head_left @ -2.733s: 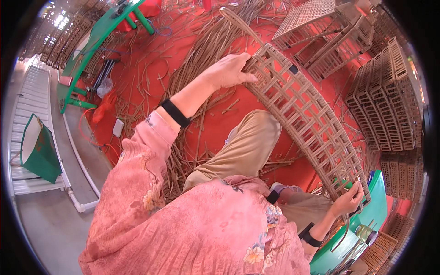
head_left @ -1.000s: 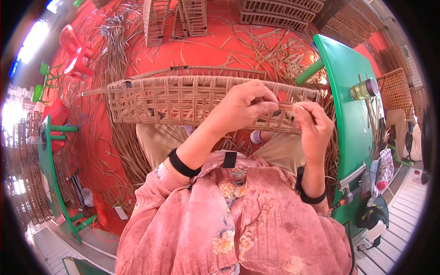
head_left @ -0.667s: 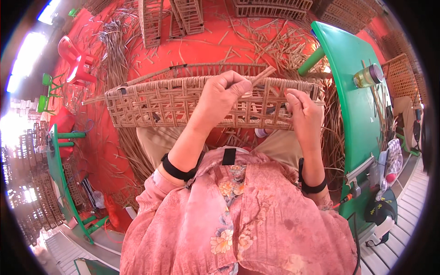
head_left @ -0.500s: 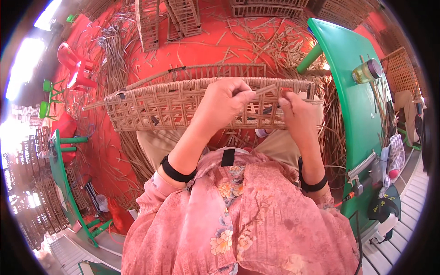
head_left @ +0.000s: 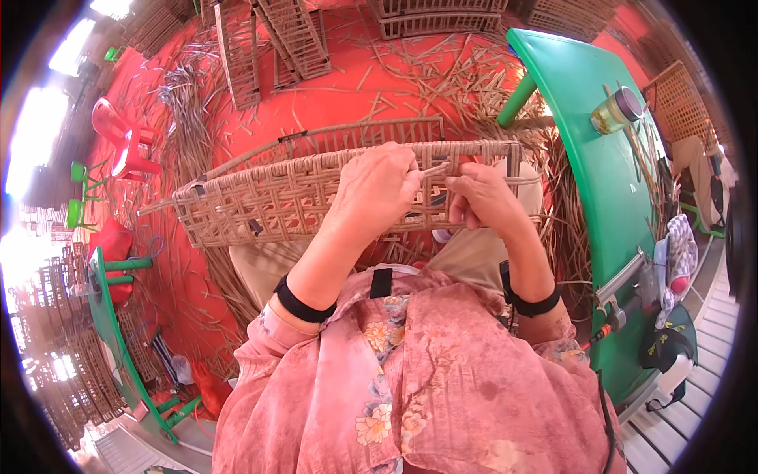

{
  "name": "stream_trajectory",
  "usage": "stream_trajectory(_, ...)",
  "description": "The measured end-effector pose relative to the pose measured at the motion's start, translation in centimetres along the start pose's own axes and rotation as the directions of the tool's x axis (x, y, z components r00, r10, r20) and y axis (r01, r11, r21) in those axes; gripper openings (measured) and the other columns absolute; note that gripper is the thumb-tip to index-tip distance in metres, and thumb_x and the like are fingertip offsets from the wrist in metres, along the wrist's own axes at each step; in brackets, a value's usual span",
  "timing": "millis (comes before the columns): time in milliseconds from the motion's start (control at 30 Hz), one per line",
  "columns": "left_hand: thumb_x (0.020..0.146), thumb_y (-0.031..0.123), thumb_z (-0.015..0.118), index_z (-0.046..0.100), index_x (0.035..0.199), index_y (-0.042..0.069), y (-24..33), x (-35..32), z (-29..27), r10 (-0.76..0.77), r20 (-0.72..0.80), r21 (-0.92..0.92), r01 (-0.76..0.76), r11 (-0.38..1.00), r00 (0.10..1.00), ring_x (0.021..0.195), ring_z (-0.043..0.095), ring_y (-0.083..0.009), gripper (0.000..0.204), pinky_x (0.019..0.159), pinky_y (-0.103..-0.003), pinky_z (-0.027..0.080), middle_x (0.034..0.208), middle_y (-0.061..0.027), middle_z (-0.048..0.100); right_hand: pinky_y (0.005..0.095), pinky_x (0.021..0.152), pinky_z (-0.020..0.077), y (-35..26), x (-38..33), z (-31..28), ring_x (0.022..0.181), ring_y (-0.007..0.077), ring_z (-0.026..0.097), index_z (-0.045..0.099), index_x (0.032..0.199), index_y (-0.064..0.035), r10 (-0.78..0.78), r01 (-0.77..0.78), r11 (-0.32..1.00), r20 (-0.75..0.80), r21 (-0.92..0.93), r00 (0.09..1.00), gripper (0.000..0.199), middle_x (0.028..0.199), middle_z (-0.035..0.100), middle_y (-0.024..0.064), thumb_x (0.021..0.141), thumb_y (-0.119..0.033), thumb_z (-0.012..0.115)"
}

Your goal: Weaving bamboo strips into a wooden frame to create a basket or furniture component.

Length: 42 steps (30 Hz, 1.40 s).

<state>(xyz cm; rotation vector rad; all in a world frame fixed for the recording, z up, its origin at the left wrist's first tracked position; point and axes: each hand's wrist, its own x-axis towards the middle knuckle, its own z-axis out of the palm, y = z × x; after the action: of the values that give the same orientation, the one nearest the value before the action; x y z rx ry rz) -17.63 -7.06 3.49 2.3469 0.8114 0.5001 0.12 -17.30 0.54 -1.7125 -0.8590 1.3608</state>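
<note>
A long, brown, openwork wicker frame (head_left: 260, 205) lies across my lap, woven from flat strips over a wire or cane structure. My left hand (head_left: 376, 188) is closed at its upper rim and pinches a narrow wicker strip (head_left: 433, 170), whose end points to the right. Just right of that end is my right hand (head_left: 488, 199), its fingers curled inward at the frame's top edge. What its fingertips hold, if anything, is hidden. Behind the near panel rises another woven side (head_left: 363, 134) with dark ties on its rim. Loose strip ends stick out at the frame's left corner.
On the right stands a green table (head_left: 576, 103) bearing a lidded jar (head_left: 617, 111). Scraps and strips litter the red floor (head_left: 347, 95), with a long bundle of strips (head_left: 189, 110) to the left. More woven frames (head_left: 292, 39) stand ahead. A red chair (head_left: 126, 142) is far left.
My right hand has moved left toward my left hand, its fingers curling. Less of the strip shows between them. The whole view has shifted slightly.
</note>
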Motion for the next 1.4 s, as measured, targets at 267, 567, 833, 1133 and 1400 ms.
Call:
stream_trajectory(267,0.087,0.015,0.065,0.064,0.086,0.001,0.2,1.2,2.8,0.201,-0.054,0.066,-0.197,0.978,0.978,0.077,0.061,-0.0338,0.014,0.069,-0.043,0.047,0.084,-0.0142,0.060,0.0265,0.044,0.0426,1.4,-1.4,1.0,0.046,0.0097,0.054,0.067,0.088,0.0017,-0.277,0.254,0.961,-0.419,-0.111,0.865,0.022,0.061,0.063,0.0041,0.095,-0.019,0.062)
stream_trajectory(567,0.089,0.006,0.062,0.067,0.109,0.003,3.9,3.6,5.1,0.318,-0.157,-0.295,-0.351,0.888,0.935,0.093,0.065,-0.0297,0.021,0.080,-0.037,0.051,0.098,-0.0152,0.065,0.0245,0.051,0.0410,-0.3,-6.4,-1.8,0.054,0.0067,0.052,0.068,0.091,0.0020,-0.555,0.405,0.830,-0.648,-0.384,0.521,0.013,0.064,0.058,0.0021,0.093,-0.010,0.065)
stream_trajectory(833,0.090,0.013,0.068,0.068,0.095,-0.001,4.7,3.2,4.6,-0.135,0.113,-0.607,0.176,0.775,0.984,0.071,0.055,-0.0050,0.015,0.064,-0.023,0.046,0.075,-0.0018,0.064,0.0245,0.058,0.0476,0.6,-5.7,-4.1,0.064,0.0087,0.058,0.067,0.109,-0.0003,-0.323,0.350,0.932,-0.643,-0.091,0.695,0.027,0.075,0.064,0.0038,0.089,-0.018,0.071)
stream_trajectory(1133,0.088,0.015,0.065,0.068,0.089,-0.001,4.0,2.3,5.8,-0.096,-0.050,-0.318,0.075,0.945,0.994,0.059,0.059,-0.0105,0.015,0.059,-0.028,0.048,0.067,-0.0056,0.064,0.0402,0.067,0.0512,2.8,-1.7,-2.3,0.075,0.0274,0.065,0.057,0.123,-0.0058,-0.568,-0.022,0.731,-0.625,-0.682,0.536,0.049,0.081,0.065,0.0081,0.078,-0.018,0.073)
stream_trajectory(1400,0.087,0.015,0.063,0.068,0.089,-0.001,3.6,2.7,6.4,-0.048,-0.053,-0.240,0.034,0.970,0.997,0.061,0.061,-0.0159,0.017,0.060,-0.031,0.048,0.068,-0.0095,0.065,0.0412,0.065,0.0506,3.4,-1.5,-2.4,0.074,0.0290,0.064,0.055,0.123,-0.0023,-0.720,0.026,0.606,-0.533,-0.795,0.445,0.045,0.079,0.064,0.0107,0.080,-0.009,0.065)
